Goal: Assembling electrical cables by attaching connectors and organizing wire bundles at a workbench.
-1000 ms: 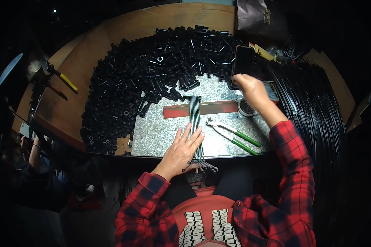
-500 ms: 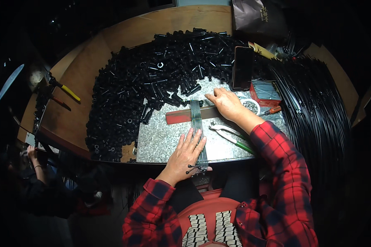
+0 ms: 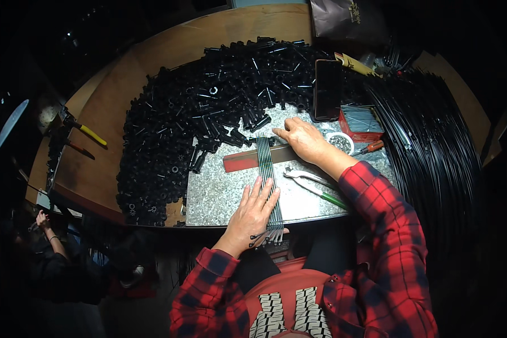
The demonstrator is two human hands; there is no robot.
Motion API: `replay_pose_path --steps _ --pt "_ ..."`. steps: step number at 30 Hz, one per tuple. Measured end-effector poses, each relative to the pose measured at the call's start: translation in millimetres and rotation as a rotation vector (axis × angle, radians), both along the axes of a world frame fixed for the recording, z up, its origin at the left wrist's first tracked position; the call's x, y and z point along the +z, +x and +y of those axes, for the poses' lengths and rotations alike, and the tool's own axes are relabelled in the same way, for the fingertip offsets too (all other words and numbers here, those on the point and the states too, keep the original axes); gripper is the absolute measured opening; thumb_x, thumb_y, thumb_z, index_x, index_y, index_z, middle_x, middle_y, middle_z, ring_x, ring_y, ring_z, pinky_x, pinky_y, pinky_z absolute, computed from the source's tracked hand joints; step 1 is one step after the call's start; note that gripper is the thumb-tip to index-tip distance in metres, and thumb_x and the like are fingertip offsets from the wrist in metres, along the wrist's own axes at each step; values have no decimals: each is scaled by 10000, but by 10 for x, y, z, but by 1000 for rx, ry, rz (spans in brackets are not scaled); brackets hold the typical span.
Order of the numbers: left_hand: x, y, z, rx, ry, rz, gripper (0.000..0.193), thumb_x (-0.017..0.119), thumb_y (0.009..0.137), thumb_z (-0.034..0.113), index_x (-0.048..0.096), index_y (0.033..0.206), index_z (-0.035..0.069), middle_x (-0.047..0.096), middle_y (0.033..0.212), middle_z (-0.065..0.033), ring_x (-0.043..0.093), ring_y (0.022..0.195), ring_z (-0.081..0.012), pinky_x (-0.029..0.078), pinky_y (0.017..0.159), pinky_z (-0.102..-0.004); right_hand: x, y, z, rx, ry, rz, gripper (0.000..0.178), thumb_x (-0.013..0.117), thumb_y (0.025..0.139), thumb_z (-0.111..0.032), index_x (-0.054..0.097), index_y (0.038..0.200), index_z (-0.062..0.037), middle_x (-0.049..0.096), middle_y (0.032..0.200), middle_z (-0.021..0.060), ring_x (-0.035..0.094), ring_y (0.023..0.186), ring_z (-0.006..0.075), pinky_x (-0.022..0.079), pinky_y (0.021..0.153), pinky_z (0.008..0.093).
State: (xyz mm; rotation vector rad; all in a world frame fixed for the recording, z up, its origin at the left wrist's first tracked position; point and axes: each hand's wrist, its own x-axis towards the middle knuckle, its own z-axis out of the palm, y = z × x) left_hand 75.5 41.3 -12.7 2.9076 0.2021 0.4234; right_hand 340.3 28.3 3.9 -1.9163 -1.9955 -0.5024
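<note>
A row of thin dark rods (image 3: 266, 163) lies side by side across a reddish bar (image 3: 239, 161), their small black knobbed ends fanned out past the table's front edge. My left hand (image 3: 250, 217) presses its long fingers along the row's left side, and the thumb tip shows beneath the rods at the right. Beside the rods' far ends is my right hand (image 3: 304, 139), over the bar's right part. Its fingers are curled with the index finger toward the tips; anything between them is hidden. Green-handled pliers (image 3: 315, 187) lie by my right wrist.
Black tubular parts (image 3: 208, 96) heap up along the back and left. At the right are a phone (image 3: 327, 90), a red box of thin pins (image 3: 361, 135), a white bowl of small pieces (image 3: 341, 142), a screwdriver (image 3: 369, 147) and a large bundle of black rods (image 3: 428, 141). Another person's hand (image 3: 43, 219) shows far left.
My right hand has shifted slightly left, closer to the rods' far tips. The knobbed ends by my left hand are spread a little differently. The whole view has shifted slightly.
</note>
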Motion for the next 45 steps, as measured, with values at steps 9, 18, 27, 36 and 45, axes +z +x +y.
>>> replay_pose_path --steps 9,18,27,36,45 --pt "21 1 -3 2 -24 -1 886 674 737 580 431 1340 -21 329 1447 -241 240 1376 -428 205 1109 -543 12 79 34 41 5 103 161 521 810 -105 651 883 -43 552 897 129 565 917 285 491 796 383" --pt "-40 5 14 -5 -3 -31 887 684 728 579 440 1332 -25 345 1435 -246 245 1375 -427 210 1105 -546 16 132 77 66 -15 93 169 533 796 -125 664 865 -45 568 897 138 572 924 297 485 791 400" --pt "-34 3 11 -1 -8 -27 885 687 728 577 442 1332 -22 339 1440 -245 240 1378 -426 210 1106 -546 52 149 81 87 -8 66 173 527 792 -119 662 859 -34 570 873 146 574 917 308 484 781 406" --pt "-29 19 16 -4 -8 -22 875 693 729 565 444 1326 -25 334 1440 -252 240 1376 -434 210 1106 -545 28 150 78 94 -55 86 234 528 790 -86 665 978 -55 560 902 130 565 937 294 479 807 387" --pt "-51 13 13 -1 5 -28 886 702 721 563 440 1329 -26 328 1445 -253 240 1376 -437 213 1104 -547 57 113 105 88 -59 57 306 506 800 -70 670 1057 -81 551 912 112 563 942 279 478 822 367"
